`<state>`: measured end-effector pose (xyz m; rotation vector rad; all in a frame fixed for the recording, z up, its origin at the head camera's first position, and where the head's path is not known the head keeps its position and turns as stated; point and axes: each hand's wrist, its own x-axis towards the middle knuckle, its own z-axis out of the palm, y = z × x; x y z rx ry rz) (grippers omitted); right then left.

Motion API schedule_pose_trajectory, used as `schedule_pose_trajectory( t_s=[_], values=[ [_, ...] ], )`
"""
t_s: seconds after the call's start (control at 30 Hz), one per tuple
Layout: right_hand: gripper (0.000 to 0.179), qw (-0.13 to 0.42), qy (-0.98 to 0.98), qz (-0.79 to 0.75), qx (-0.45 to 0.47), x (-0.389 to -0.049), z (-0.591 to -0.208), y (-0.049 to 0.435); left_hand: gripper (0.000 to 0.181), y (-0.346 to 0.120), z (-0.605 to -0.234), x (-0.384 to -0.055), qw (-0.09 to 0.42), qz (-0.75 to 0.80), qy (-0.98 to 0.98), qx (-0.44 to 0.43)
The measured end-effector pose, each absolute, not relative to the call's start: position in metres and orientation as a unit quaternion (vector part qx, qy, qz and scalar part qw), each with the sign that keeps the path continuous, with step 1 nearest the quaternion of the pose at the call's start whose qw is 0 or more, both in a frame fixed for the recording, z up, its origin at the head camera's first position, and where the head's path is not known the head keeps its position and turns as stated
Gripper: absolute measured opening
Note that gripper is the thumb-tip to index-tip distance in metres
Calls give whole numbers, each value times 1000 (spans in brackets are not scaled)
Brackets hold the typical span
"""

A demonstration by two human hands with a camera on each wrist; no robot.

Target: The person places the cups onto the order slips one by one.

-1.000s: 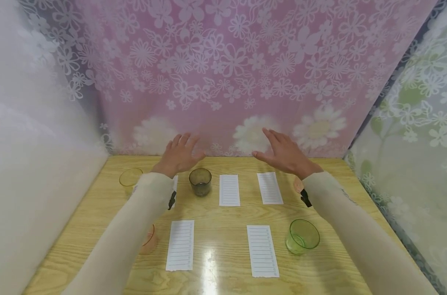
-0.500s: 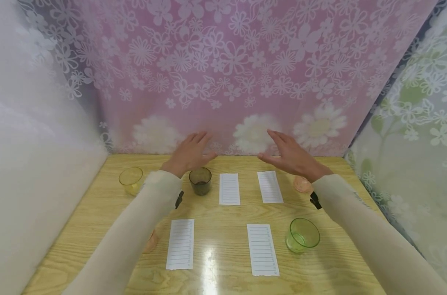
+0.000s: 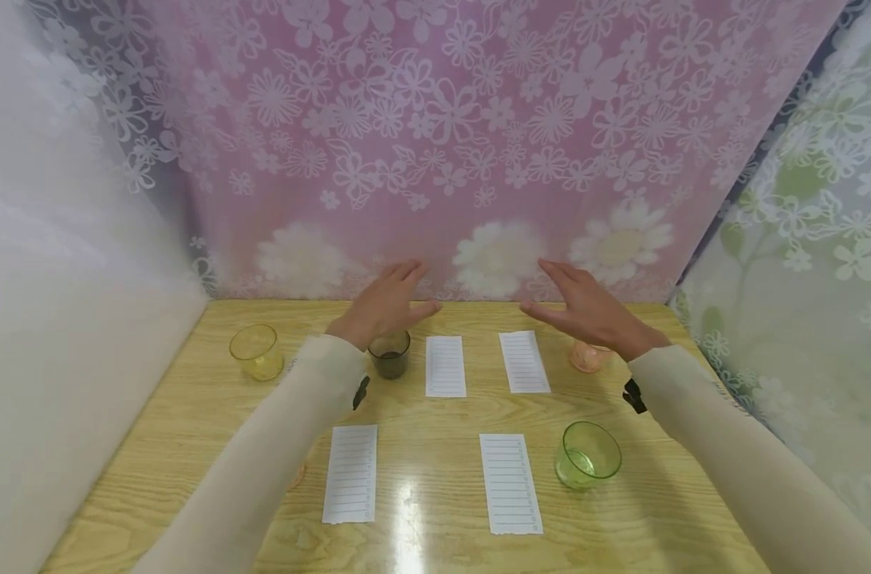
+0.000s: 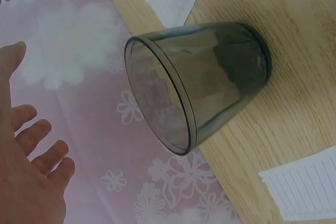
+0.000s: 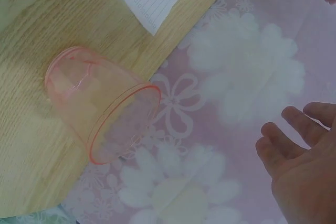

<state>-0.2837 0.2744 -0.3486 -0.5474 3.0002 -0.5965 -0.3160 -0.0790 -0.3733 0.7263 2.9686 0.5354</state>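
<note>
Yellow cup [image 3: 262,365]: I can see its bottom
Dark cup [image 4: 220,72]: the wood [image 3: 435,434] shows through
Pink cup [image 5: 79,98]: wood shows through too
Green cup [image 3: 572,469]: I see its shiny bottom
Hidden cup [image 3: 298,476]: mostly behind the left sleeve [image 3: 270,454], can't tell what's inside, makes five cups
Papers [image 3: 446,367]: five with lines, one mostly behind that sleeve
Left hand [image 3: 381,304]: fingers loose, in the air just past the dark cup, apart
Right hand [image 3: 589,307]: fingers loose too, just past the pink cup, apart
</note>
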Motion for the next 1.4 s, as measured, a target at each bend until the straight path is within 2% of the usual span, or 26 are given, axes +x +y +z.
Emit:
schedule_pose_trajectory(
  t_s=[0.47,0.73,1.4],
  values=[
    [98,14,971,-173,-162,-283,-356,298,86,-52,-375,-318,27,163,948,273],
    [97,24,972,-174,-155,-282,-360,306,90,-39,-377,-316,49,168,944,278],
    [97,14,978,-166,-130,-276,-364,339,86,-6,-383,-312,53,165,940,293]
  ],
)
